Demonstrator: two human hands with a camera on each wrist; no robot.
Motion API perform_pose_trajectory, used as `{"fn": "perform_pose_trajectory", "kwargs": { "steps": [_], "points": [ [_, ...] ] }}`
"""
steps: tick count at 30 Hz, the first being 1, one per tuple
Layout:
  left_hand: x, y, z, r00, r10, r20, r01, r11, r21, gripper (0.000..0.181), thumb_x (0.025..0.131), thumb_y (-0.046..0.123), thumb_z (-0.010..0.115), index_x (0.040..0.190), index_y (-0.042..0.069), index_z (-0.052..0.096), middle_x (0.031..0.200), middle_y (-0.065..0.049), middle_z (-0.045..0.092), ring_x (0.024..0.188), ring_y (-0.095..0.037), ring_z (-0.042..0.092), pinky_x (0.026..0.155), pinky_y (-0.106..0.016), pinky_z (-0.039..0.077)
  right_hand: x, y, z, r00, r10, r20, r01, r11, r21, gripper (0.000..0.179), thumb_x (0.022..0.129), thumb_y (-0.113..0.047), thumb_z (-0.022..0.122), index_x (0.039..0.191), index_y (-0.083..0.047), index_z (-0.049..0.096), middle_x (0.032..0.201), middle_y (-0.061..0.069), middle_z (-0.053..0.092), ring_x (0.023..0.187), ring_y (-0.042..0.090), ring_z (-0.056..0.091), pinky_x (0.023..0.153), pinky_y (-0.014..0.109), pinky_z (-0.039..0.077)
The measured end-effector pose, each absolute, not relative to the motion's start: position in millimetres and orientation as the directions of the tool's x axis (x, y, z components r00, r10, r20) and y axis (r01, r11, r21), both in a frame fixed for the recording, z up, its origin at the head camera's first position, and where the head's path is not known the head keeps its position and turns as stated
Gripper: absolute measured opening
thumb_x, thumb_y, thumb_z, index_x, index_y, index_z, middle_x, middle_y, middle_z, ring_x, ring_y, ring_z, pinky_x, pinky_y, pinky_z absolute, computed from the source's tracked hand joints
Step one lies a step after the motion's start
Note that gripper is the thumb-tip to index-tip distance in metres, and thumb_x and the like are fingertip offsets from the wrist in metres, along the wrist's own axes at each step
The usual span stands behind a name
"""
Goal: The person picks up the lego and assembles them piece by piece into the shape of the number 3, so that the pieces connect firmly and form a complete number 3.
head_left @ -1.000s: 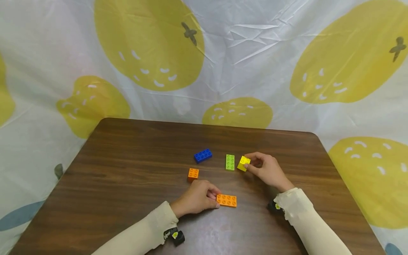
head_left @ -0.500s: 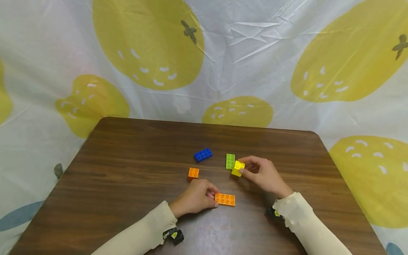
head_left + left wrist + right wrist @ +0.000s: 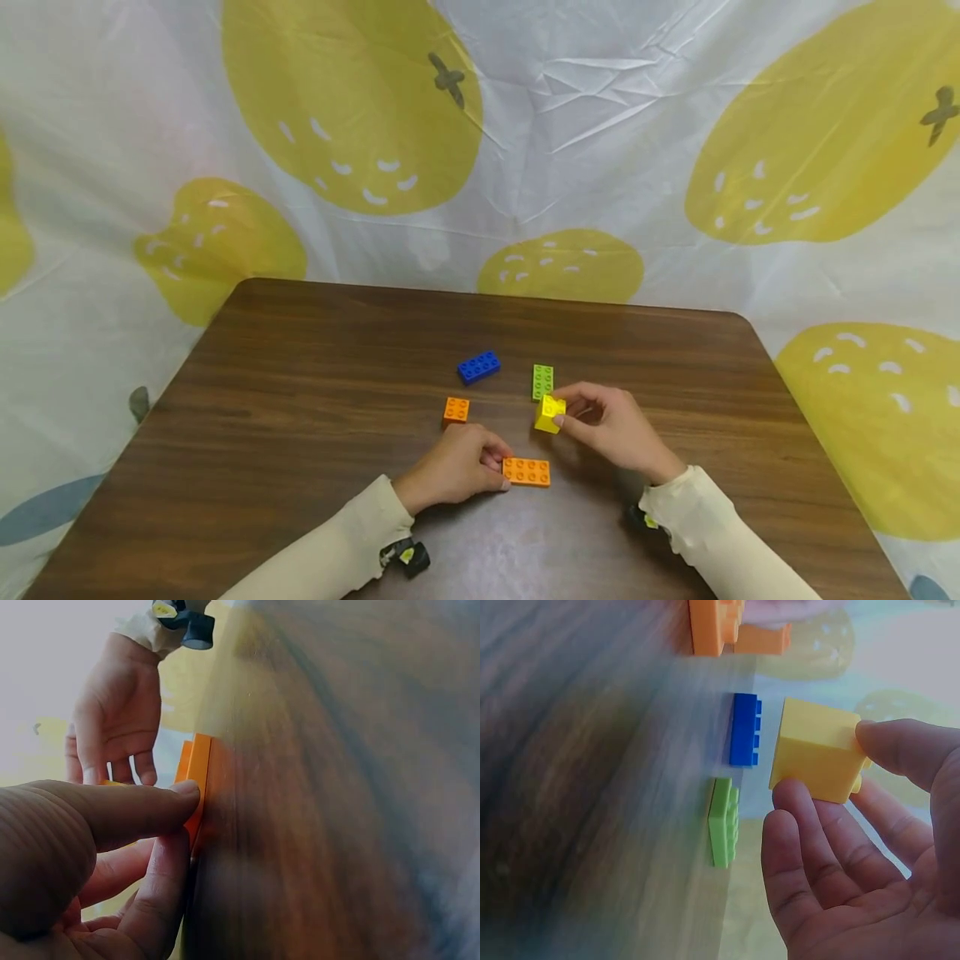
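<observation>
Head view | right hand (image 3: 617, 429) (pinching yellow block (image 3: 548, 417)) has moved near-left | gap to long orange brick (image 3: 528, 472), pinched by left hand (image 3: 457, 467), narrows

Head view: soft, slightly dim light; pale glare on near part of dark brown wood-grain desk (image 3: 337, 358), soft shadow on it beside cream cloth right sleeve (image 3: 712, 525). Yellow square plastic brick (image 3: 550, 415) over desk overbright, studs faint. Wrist views hazy, desk blurred; white fruit-print fabric (image 3: 558, 187) behind desk washed out there.
</observation>
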State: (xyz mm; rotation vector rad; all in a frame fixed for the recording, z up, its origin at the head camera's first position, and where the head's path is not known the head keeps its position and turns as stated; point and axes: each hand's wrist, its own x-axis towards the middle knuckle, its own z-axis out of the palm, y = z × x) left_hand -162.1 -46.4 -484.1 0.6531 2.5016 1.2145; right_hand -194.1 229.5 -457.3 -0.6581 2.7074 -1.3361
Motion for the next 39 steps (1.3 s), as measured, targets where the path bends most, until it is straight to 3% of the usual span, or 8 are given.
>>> {"fn": "perform_pose_trajectory", "kwargs": {
  "steps": [39],
  "points": [
    [-164,-49,-484,-0.864,0.498,-0.071,0.235,0.525,0.818,0.029,0.08,0.013,0.091,0.106,0.006,0.081,0.085,0.004,0.074,0.075,-0.001,0.064,0.071,-0.019,0.056,-166,221,-458,-0.851,-0.484,0.204,-0.432,0.426,-0.795,0.029,0.091,-0.013,0.084,0.119,-0.018,0.078,0.103,-0.003,0.079,0.087,0.014,0.073,0.078,0.03,0.062]
  ]
}}
